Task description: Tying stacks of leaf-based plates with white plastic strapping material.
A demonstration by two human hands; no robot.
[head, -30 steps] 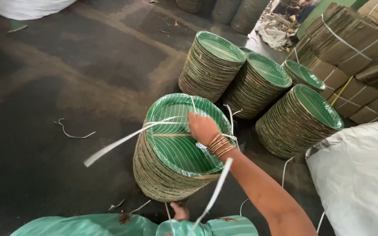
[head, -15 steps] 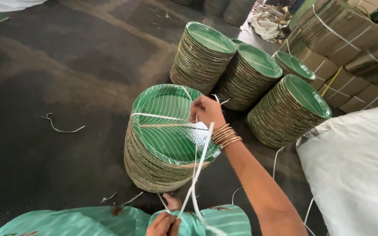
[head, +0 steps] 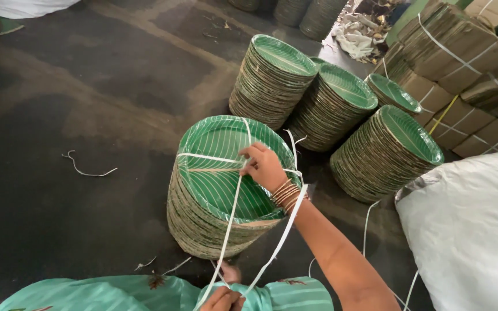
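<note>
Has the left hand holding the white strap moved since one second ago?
Yes. The left hand dropped from beside the green paper-plate stack to the person's lap, pulling the white plastic strap taut.

Dark, stained concrete floor [head: 87, 86] carrying stacks of green-faced leaf plates.

At centre frame stood the nearest stack of green-faced plates bound with white plastic strap [head: 220, 190]; four more such stacks [head: 272, 80] leaned in a row toward the upper right. A loose curl of white strap [head: 85, 167] lay at middle left, and small scraps [head: 162, 266] lay near the lower centre. A white woven sack [head: 474, 230] sat at lower right, strapped bundles of brown cardboard [head: 468, 69] at upper right, and crumpled pale waste [head: 364, 34] at the top.
</note>
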